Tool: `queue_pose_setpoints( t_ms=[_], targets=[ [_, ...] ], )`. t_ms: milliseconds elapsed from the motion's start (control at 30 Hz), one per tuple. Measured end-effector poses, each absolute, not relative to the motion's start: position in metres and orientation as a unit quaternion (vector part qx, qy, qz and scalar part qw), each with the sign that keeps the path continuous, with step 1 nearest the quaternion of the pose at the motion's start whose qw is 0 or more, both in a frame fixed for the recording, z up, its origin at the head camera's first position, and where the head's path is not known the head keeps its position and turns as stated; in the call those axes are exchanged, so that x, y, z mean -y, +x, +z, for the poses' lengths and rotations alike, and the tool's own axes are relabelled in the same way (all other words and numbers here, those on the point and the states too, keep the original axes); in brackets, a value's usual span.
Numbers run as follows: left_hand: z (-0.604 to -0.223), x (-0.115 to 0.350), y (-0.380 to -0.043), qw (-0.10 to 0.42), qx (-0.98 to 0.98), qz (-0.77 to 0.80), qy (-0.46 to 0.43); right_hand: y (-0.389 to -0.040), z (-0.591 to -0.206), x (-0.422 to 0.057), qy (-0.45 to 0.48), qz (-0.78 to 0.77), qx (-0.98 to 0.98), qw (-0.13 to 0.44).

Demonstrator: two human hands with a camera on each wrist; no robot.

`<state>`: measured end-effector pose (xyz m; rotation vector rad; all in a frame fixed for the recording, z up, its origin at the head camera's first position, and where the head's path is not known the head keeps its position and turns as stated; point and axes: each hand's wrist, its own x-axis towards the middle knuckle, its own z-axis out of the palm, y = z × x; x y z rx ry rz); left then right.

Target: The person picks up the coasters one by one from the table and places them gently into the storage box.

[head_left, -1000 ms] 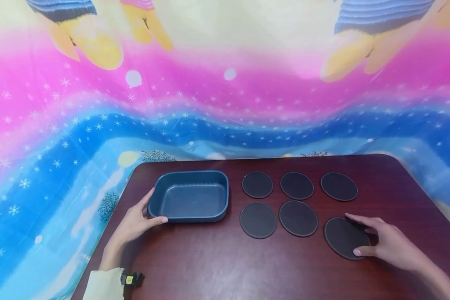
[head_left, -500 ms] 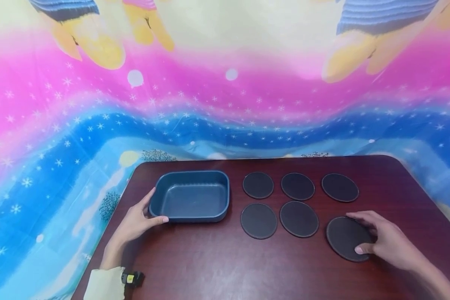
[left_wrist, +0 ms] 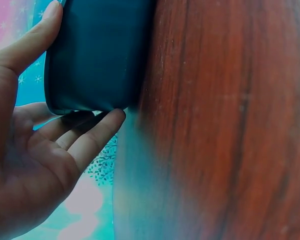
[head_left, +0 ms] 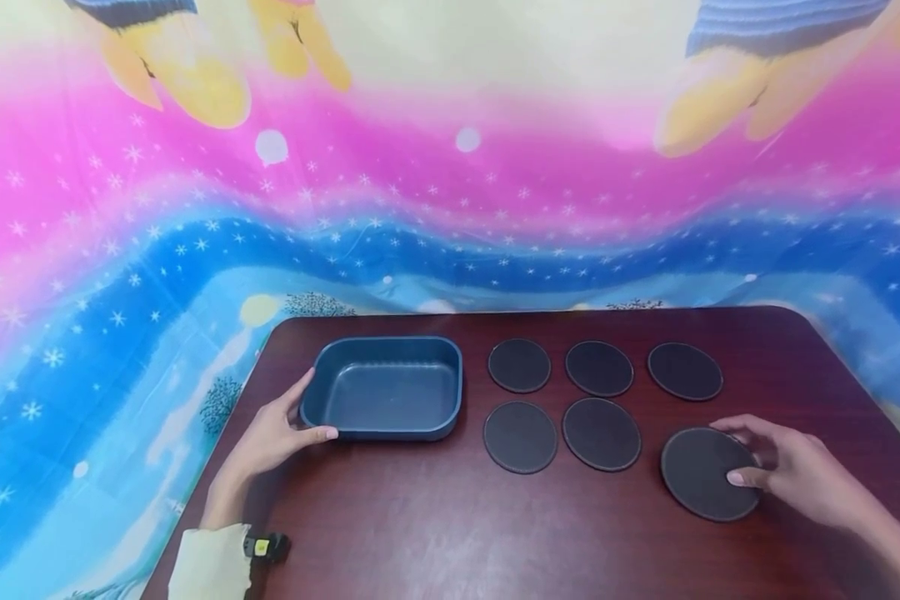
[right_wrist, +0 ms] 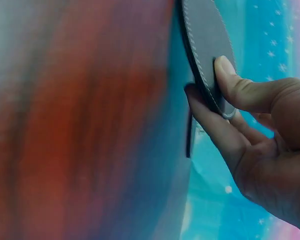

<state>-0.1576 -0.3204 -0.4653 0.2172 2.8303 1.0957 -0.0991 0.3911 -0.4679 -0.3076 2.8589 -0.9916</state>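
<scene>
Apart; coaster (head_left: 701,473), edge in right hand (head_left: 806,473)

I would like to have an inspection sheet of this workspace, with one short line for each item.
Surface: glossy, dark red-brown table.
Job's things: blue container; five round dark coasters lying in two rows; a sixth coaster, held.
Clutter: nothing seen.
Hands: left hand holds the container's left end; right hand pinches the sixth coaster, thumb on top.
Cables: nothing seen.
Surroundings: pink and blue snowflake-patterned backdrop behind the table.
</scene>
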Motion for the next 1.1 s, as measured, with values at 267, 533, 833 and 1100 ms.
queue_pose_setpoints(
  t_ms=[267,533,833,1100],
  targets=[
    [-0.458,0.318,-0.158,0.054,-0.927,0.365,0.065,-0.112,-0.456,-0.397,-0.113,-0.480,-0.866,0.083],
    [-0.464,0.320,-0.157,0.055,-0.929,0.360,0.062,-0.126,-0.444,-0.378,-0.100,-0.519,-0.845,0.081],
    [-0.466,0.318,-0.158,0.055,-0.927,0.366,0.064,-0.138,-0.442,-0.369,-0.088,-0.624,-0.769,0.106],
    [-0.463,0.319,-0.158,0.053,-0.926,0.367,0.068,-0.142,-0.445,-0.357,-0.058,-0.646,-0.751,0.122]
  ],
)
